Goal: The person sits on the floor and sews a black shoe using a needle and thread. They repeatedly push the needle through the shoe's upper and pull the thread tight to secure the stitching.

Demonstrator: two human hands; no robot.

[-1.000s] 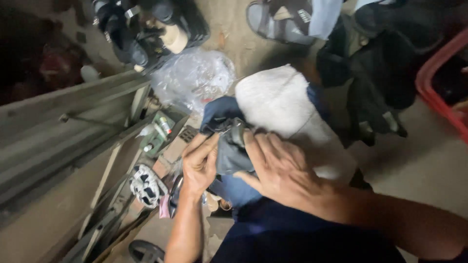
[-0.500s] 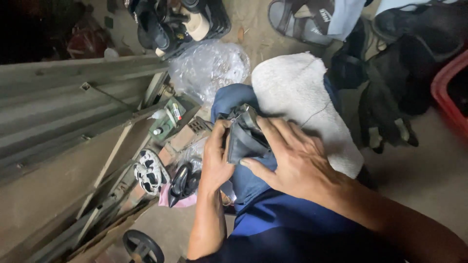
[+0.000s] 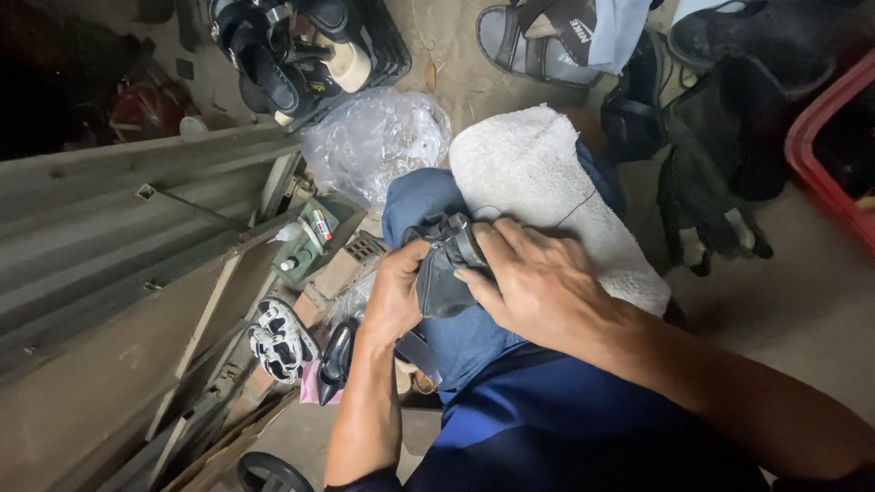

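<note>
I see my left hand (image 3: 394,305) and right hand (image 3: 538,287) both closed around a dark leather piece (image 3: 444,269), perhaps part of a shoe, held on my knee just beside the white towel (image 3: 547,196) draped over my lap. My fingers cover much of it, so I cannot tell its full shape. At the top, the sandals (image 3: 283,50) are cut off by the frame edge, and the left side is too dark to read.
</note>
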